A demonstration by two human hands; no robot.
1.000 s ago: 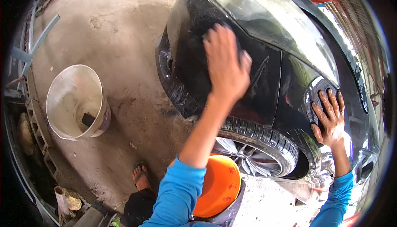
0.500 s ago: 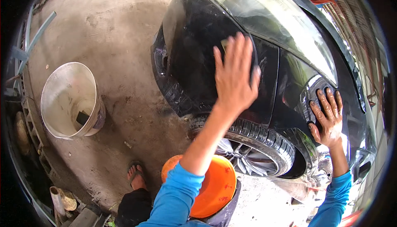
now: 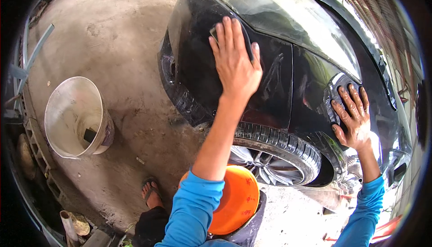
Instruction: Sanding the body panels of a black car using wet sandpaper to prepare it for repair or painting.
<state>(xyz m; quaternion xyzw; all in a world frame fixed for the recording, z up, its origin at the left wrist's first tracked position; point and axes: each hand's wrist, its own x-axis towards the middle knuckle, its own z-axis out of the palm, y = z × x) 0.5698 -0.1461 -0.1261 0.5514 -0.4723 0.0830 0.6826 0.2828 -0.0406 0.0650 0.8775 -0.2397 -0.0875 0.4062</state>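
Black fender (image 3: 274, 89): pad (image 3: 245, 35), seemingly under left fingers (image 3: 229, 35).

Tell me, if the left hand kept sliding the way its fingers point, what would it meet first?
Probably the headlight: the left hand, flat on a dark pad against the black car's fender, points up toward its lower edge.

Left hand (image 3: 235, 65) reaching far forward, palm down, fingers together and pressed flat, thumb spread to the right. Left forearm bare and straight from a blue sleeve near the lower edge. Right hand (image 3: 353, 116) farther right, fingers splayed wide and flat, palm pressed down, wrist bent back above a blue-sleeved forearm rising from the lower right corner.
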